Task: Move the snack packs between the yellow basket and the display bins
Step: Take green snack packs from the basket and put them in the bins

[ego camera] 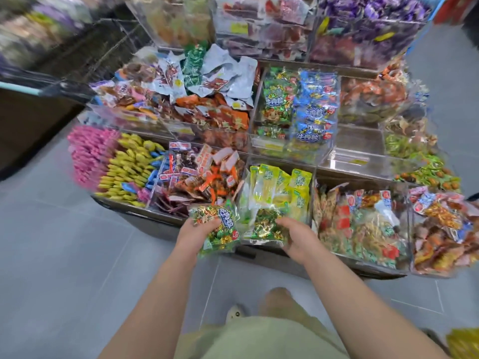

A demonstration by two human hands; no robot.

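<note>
A person stands at a shop's snack display holding 2 green candy packs, 1 in each hand, low over the front row of clear display bins [357, 141]. The left hand [195, 235] has its grip curled under and round the left pack [217, 224]. The right hand [298, 238] has its grip closed on the near edge of the right pack [264, 225], thumb on top. The packs are carried side by side, probably so each can be set down separately. Matching green packs [278, 99] stand upright in a middle-tier bin at 12 o'clock from the hands, which is the likely destination. A corner of the yellow basket [464, 343] shows at 5 o'clock, at the frame's edge and well apart from both hands.
</note>
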